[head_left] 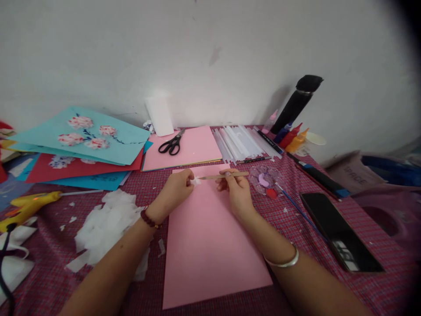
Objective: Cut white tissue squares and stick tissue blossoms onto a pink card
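Note:
A pink sheet of paper [213,245] lies lengthwise before me on the checked cloth. Over its far part, my left hand [179,188] is closed in a pinch on a small white tissue piece [196,181]. My right hand [236,188] grips a slim, light wooden stick [213,177] held level, its pointed tip touching or almost touching the tissue. The fingertips of my left hand are partly hidden. A pile of white tissue pieces [107,224] sits left of the sheet, beside my left forearm.
Left are a yellow glue gun [36,204] and flower-decorated cards [82,136]. Scissors [171,144] rest on pink paper behind; glue sticks [237,142] lie alongside. Right are a paint palette [256,173], blue paintbrush [301,211], phone [338,232], paint bottles [291,137] and a cutter [325,177].

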Demonstrator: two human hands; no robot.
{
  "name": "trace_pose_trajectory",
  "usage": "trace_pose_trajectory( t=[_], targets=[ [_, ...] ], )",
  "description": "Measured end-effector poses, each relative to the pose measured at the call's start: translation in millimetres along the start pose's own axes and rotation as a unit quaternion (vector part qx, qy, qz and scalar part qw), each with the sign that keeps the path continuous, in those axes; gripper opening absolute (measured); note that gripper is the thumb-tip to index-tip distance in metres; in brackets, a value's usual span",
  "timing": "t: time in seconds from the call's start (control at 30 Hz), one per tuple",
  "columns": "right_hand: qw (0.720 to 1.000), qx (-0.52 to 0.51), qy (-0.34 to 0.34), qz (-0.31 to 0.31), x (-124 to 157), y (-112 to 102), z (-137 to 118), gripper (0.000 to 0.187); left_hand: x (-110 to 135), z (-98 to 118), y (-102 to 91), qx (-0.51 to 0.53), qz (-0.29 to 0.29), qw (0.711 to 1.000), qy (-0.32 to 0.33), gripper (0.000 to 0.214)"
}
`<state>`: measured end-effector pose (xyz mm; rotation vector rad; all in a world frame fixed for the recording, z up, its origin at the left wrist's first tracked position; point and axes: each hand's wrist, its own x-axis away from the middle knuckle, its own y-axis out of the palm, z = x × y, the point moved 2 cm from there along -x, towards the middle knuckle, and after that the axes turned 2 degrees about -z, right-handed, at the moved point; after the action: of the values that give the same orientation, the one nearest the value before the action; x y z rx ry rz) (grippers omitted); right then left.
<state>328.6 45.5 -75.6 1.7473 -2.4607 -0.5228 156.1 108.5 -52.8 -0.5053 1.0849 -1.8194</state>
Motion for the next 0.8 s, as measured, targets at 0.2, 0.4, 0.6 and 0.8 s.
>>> trace_pose_trajectory(
  t=[0.2,0.4,0.6,0.8],
  targets=[
    [0.995,0.088,-0.026,-0.05,5,4,-4,0.018,0,4,-0.6,-0.014,0.004,1.0,0.001,0.019],
    [0.985,0.158,-0.048,-0.045,8,2,-7,0.019,-2,-1,-1.5,-0.006,0.015,1.0,0.001,0.02],
    [0.986,0.147,-0.057,-0.062,12,5,-8,0.018,-2,-2,2.5,0.02,0.006,1.0,0.0,0.017],
    [0.978,0.181,-0.055,-0.083,10,6,1,0.019,-1,1,0.0,0.042,0.018,0.999,-0.007,0.003]
  ],
)
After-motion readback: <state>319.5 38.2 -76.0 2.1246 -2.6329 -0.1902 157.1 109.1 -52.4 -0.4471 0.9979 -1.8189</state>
